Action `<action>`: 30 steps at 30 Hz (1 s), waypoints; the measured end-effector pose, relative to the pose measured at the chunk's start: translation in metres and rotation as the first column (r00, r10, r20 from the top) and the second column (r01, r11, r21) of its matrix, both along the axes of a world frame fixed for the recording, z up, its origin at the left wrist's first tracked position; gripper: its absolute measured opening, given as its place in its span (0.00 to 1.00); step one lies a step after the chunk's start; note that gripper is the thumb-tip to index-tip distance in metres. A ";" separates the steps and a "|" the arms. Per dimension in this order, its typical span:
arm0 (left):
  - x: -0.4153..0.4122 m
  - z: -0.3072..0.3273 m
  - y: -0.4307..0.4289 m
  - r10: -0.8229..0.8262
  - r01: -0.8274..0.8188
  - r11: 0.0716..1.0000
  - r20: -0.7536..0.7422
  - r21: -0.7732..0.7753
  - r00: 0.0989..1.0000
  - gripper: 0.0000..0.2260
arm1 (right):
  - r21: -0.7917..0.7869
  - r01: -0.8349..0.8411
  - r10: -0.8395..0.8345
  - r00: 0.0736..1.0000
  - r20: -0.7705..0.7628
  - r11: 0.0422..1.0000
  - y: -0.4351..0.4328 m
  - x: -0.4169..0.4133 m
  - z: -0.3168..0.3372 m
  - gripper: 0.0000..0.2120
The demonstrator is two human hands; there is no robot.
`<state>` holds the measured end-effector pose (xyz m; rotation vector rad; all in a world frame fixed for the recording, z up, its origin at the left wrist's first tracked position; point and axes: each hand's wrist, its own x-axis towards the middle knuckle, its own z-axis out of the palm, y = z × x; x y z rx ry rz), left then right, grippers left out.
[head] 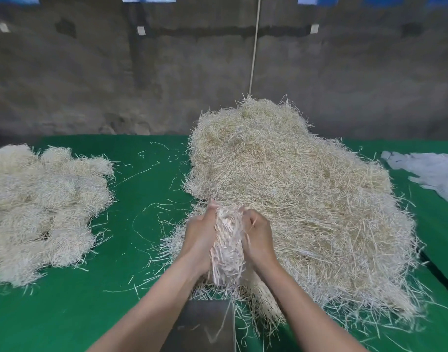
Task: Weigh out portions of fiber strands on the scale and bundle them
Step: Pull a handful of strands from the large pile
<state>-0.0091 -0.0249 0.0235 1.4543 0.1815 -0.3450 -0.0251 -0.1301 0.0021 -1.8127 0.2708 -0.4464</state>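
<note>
gathering a portion: left hand [201, 240] and right hand [258, 240] both curl round a handful of strands [226, 250], just above the scale [205, 323]. next, i judge, lower it gently onto the scale.

Two hands [199, 240] [259, 241], two fiber heaps [40, 212] [301, 199]

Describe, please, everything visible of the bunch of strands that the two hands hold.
The bunch is a handful of thin, cream-white strands, roughly aligned, their ragged ends hanging toward the person. The left hand and the right hand hold it from either side. It touches the big pile, near a grey plate.
</note>
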 end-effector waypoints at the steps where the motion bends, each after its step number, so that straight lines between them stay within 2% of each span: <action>1: 0.004 0.003 0.004 -0.008 0.004 0.998 0.060 0.055 0.998 0.26 | 0.098 -0.027 0.030 0.999 -0.027 0.995 -0.006 -0.001 0.002 0.09; 2: 0.008 0.005 0.007 0.002 -0.012 0.996 0.111 0.089 0.994 0.23 | 0.216 -0.062 0.073 0.996 -0.045 0.974 -0.007 -0.002 0.007 0.07; 4: 0.008 0.008 0.006 -0.022 -0.013 0.986 0.206 0.168 0.978 0.17 | 0.392 -0.171 0.198 0.980 -0.028 0.904 -0.007 -0.004 0.014 0.28; 5: 0.008 0.009 0.003 -0.052 -0.020 0.970 0.285 0.241 0.957 0.18 | 0.416 -0.260 0.287 0.958 -0.002 0.871 -0.004 -0.007 0.017 0.33; 6: 0.008 0.009 -0.002 -0.064 -0.057 0.953 0.383 0.297 0.922 0.19 | 0.386 -0.343 0.364 0.931 0.020 0.856 0.004 -0.010 0.019 0.33; 7: 0.010 0.010 -0.005 -0.026 -0.141 0.941 0.482 0.307 0.876 0.19 | 0.300 -0.377 0.392 0.920 0.008 0.876 0.016 -0.015 0.022 0.30; 9: 0.014 0.013 -0.007 0.108 -0.236 0.955 0.529 0.181 0.842 0.21 | 0.144 -0.301 0.307 0.951 -0.025 0.943 0.031 -0.018 0.022 0.25; 10: 0.016 0.014 -0.007 0.142 -0.222 0.968 0.478 0.115 0.867 0.28 | 0.149 -0.250 0.253 0.967 -0.007 0.957 0.031 -0.014 0.020 0.25; 12: 0.017 0.013 -0.004 0.032 -0.056 0.995 0.270 0.084 0.962 0.40 | 0.276 -0.126 0.132 0.991 -0.002 0.953 0.020 -0.004 0.023 0.25; 14: 0.012 0.004 0.001 -0.169 0.171 0.985 0.066 -0.019 0.983 0.42 | 0.339 -0.005 0.002 1.000 0.007 0.941 0.008 0.004 0.029 0.32; 16: 0.008 -0.007 0.008 -0.291 0.283 0.947 -0.034 -0.153 0.956 0.42 | 0.372 0.040 -0.065 0.996 0.055 0.927 0.001 0.015 0.034 0.35; 19: 0.002 -0.029 0.011 -0.372 0.263 0.887 -0.250 -0.380 0.894 0.50 | 0.405 0.089 -0.142 0.984 0.103 0.910 -0.003 0.026 0.041 0.34; 21: -0.004 -0.038 0.005 -0.391 0.159 0.807 -0.311 -0.569 0.866 0.52 | 0.335 0.097 -0.161 0.972 0.170 0.937 -0.007 0.027 0.039 0.22; 23: -0.007 -0.039 0.000 -0.364 0.041 0.723 -0.331 -0.689 0.871 0.51 | 0.128 0.113 -0.138 0.969 0.204 0.985 -0.006 0.021 0.029 0.08; 25: -0.007 -0.035 -0.002 -0.320 -0.045 0.677 -0.349 -0.734 0.881 0.50 | 0.049 0.128 -0.136 0.964 0.228 0.990 -0.004 0.013 0.018 0.07; 28: -0.014 -0.027 -0.007 -0.362 0.028 0.731 -0.353 -0.681 0.863 0.50 | 0.139 0.248 -0.277 0.925 0.258 0.959 -0.014 0.017 0.024 0.11; 30: -0.019 -0.021 -0.013 -0.348 0.011 0.747 -0.377 -0.665 0.858 0.50 | 0.193 0.256 -0.297 0.927 0.228 0.947 -0.020 0.020 0.034 0.12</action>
